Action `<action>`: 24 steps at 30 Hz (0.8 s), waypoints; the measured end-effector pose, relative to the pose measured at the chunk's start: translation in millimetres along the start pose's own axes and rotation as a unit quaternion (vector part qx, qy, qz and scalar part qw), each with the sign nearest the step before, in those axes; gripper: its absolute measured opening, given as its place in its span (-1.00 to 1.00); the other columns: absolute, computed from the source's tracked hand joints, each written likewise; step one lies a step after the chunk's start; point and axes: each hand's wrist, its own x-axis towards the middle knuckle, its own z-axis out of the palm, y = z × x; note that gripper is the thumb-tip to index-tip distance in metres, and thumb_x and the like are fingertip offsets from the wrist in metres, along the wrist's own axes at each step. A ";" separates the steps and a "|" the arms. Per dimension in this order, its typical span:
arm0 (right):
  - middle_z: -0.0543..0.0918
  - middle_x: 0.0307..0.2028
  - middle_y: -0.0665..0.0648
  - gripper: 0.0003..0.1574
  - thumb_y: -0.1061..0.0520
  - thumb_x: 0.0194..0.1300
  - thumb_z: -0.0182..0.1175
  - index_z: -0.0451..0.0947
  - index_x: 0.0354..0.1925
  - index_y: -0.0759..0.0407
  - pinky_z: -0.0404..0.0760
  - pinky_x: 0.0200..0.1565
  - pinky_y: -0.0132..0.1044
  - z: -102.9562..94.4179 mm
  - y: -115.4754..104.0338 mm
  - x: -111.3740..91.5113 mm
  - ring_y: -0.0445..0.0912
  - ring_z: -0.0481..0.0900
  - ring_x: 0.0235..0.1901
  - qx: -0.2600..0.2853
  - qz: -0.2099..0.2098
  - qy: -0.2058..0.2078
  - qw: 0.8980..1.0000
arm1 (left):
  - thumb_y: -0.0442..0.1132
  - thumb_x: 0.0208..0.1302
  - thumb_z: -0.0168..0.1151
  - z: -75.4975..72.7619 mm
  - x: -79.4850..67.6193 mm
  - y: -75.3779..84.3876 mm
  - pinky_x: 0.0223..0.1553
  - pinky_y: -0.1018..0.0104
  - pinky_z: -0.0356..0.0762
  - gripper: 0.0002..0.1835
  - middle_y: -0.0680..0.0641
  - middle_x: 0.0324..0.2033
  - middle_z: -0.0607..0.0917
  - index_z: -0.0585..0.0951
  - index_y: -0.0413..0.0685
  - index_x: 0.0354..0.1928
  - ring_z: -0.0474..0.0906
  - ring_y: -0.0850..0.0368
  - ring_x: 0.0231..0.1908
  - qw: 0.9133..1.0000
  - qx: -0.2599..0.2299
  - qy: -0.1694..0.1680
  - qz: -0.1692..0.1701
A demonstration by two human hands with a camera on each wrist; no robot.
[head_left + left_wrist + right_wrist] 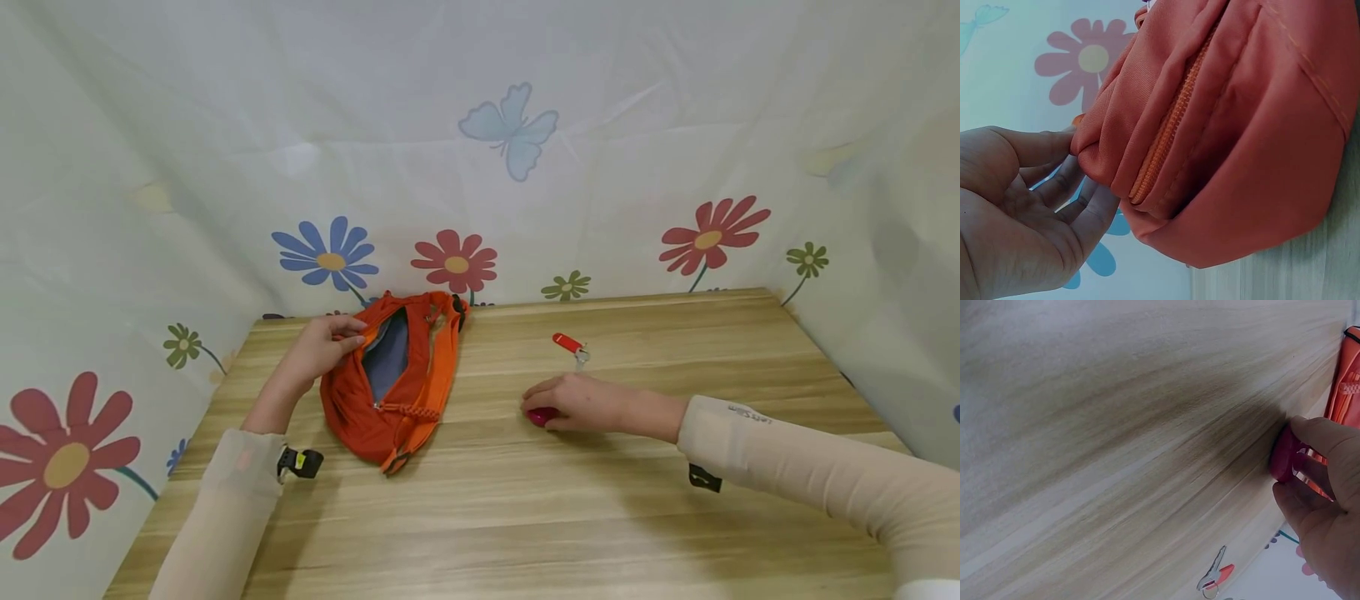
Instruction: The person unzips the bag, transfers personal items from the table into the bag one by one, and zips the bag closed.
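Observation:
An orange-red waist bag (341, 417) lies on the table at left, its main zip undone so the grey lining (386, 358) shows. My left hand (324, 346) pinches the far left edge of that opening between thumb and fingers. In the left wrist view, a second zip (1169, 131) on the bag's outside is closed. Right of the bag, my right hand (581, 402) holds a small glossy magenta object (1283, 453) between thumb and fingers, low over the table; the fingers hide part of it. Just beyond this hand lies a key (1213, 572) on a ring with a red tag (567, 342).
The wood-grain table (480, 533) meets a white curtain (615, 208) printed with flowers and a butterfly at the back and both sides. The bag's orange strap (444, 358) and a black buckle (459, 310) lie along its right side.

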 end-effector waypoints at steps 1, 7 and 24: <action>0.64 0.19 0.19 -0.51 0.20 0.31 0.40 0.62 0.19 0.19 0.64 0.11 -0.15 0.1 -0.2 -0.3 0.06 0.61 0.18 0.000 -0.002 0.002 1.000 | -0.35 0.50 0.15 0.2 0.0 0.0 -0.32 0.33 0.50 -0.68 -0.32 0.01 0.60 0.58 -0.35 0.19 0.49 -0.04 -0.24 1.000 0.000 0.000 0.000; 0.64 0.19 0.23 -0.49 0.23 0.29 0.41 0.62 0.20 0.21 0.63 0.12 -0.14 2.7 -1.5 -1.8 0.07 0.61 0.19 -0.017 -0.014 0.012 1.000 | -0.34 0.50 0.15 1.1 0.1 -0.4 -0.33 0.34 0.50 -0.67 -0.33 0.04 0.58 0.58 -0.35 0.20 0.48 -0.03 -0.25 1.000 -0.001 -0.002 0.000; 0.69 0.13 0.23 -0.47 0.32 0.17 0.47 0.67 0.13 0.24 0.64 0.11 -0.14 -0.4 -1.6 3.9 0.06 0.65 0.15 0.006 -0.006 0.004 1.000 | -0.37 0.49 0.15 6.5 2.4 -5.2 -0.35 0.34 0.49 -0.69 -0.34 0.04 0.59 0.59 -0.37 0.17 0.46 0.00 -0.26 1.000 -0.009 -0.003 0.012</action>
